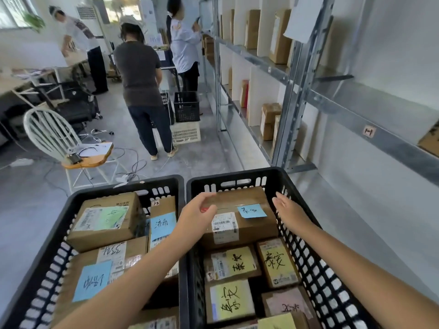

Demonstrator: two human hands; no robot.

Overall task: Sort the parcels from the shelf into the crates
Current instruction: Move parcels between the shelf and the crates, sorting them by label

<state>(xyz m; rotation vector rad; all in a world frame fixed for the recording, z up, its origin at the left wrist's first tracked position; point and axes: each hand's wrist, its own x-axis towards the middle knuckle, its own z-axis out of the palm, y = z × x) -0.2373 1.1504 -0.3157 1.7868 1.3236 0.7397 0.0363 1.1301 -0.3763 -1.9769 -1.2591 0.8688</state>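
**A:** How do our arms lie?

**B:** Both reach forward, bare, over the two crates. Our left hand (197, 217) crosses the walls where the crates meet. It sits at the left end of a brown cardboard parcel (251, 227), palm down, fingers loosely bent and gripping nothing. We cannot tell whether the fingertips touch the cardboard. Our right hand (288, 210) stands edge-on just beside the parcel's right end, fingers straight and together, with a gap between palm and box.

**A:** And the parcel itself?

**B:** It lies flat at the far end of the right-hand black plastic crate (228, 174), higher than the smaller parcels nearer us. Its long axis runs left to right across the crate. The top faces up and carries clear tape, a white barcode label and a blue sticky note with handwriting.

**A:** What do we see around it?

**B:** The crate walls are stiff lattice with rounded slots. Nearer us sit cardboard parcels with yellow notes (240, 260), inked in black. The left-hand black plastic crate (130, 185) holds more brown boxes with blue and green notes. To our right runs the grey metal shelf (297, 96), where boxes stand upright between white dividers.
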